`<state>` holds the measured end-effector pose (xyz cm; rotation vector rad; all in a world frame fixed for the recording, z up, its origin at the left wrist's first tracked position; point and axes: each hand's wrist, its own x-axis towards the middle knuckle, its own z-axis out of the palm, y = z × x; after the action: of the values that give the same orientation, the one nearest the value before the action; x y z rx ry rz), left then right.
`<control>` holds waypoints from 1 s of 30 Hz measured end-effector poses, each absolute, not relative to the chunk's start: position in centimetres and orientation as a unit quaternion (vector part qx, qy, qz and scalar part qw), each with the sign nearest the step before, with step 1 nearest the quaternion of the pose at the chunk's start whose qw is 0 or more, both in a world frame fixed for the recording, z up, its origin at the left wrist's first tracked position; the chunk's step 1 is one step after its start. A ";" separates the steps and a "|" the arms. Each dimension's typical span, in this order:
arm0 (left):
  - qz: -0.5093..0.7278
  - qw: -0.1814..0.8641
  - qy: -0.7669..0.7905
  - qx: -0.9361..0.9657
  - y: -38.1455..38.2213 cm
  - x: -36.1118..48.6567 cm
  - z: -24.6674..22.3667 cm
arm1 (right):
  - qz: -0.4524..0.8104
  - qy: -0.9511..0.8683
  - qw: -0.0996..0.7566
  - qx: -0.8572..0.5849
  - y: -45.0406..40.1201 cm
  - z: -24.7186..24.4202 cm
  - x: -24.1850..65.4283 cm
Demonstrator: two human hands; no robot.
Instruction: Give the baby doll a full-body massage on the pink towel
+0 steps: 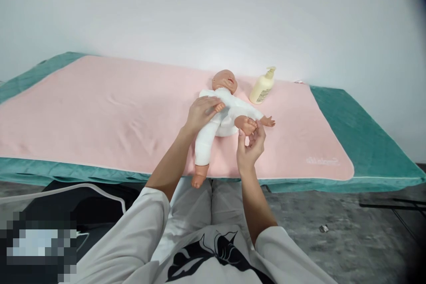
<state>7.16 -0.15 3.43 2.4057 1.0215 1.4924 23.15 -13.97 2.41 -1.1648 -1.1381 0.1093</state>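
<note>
A baby doll in white clothing lies on its back, its head toward the wall and one leg stretched to the near table edge. My left hand lies over the doll's arm at its middle; the doll's small hand shows between my thumb and fingers. With thumb and fingers, my right hand grips the doll's raised foot. The doll's other hand sticks out just beyond my right fingertips. Part of the doll's torso is hidden behind my left hand and the bent leg.
Beyond the doll's outstretched arm stands a cream pump bottle. A pink mat covers much of the teal padded table, which meets a pale wall. A black object with a pale cable is below at left.
</note>
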 end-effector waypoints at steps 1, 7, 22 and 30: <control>0.474 0.058 0.326 0.816 -0.1 7.2 3.3 | 0.056 -0.511 0.684 -0.517 -13.7 2.4 23.1; 0.421 0.041 0.310 0.852 0.4 7.1 3.0 | 0.066 -0.525 0.673 -0.517 -12.7 2.5 23.0; 0.593 0.034 0.460 0.660 -0.9 4.8 1.6 | 0.027 -0.521 0.697 -0.492 -16.6 2.0 24.6; 0.610 0.108 0.592 0.516 -0.9 0.6 2.2 | 0.002 -0.599 0.577 -0.555 -23.6 -2.1 26.2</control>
<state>0.65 -0.95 2.17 1.5190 1.7411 1.7947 26.20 -23.62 -2.06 -1.2998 -1.4029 0.0049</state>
